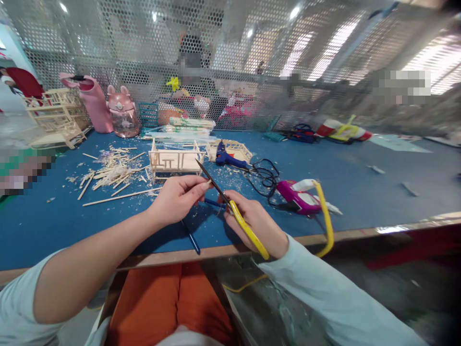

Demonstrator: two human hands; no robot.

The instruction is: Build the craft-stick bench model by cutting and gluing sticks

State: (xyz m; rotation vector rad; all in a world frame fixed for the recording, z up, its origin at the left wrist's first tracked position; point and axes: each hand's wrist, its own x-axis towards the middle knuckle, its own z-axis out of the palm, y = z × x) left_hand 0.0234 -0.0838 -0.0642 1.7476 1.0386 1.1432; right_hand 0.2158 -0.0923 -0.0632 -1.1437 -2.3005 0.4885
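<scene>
My left hand [180, 198] pinches a short wooden stick [210, 182], whose end shows at my fingertips. My right hand [257, 218] grips yellow-handled scissors [247, 230]; their dark blades are parted and reach up past the stick. Just behind my hands stands a small frame of wooden sticks [173, 162]. A blue glue gun [228, 157] rests to its right, beside another low stick piece [242, 150]. One blue-handled tool [190, 236] lies under my hands near the table's front edge, partly hidden.
Loose sticks and scraps [117, 173] spread at the left. A pink bottle [96, 106], a clear pink bottle [124, 115] and a tall stick model [59, 117] stand behind. A magenta tool [297, 197] with a yellow cord lies at the right. Perforated metal screen [144, 48] borders the back.
</scene>
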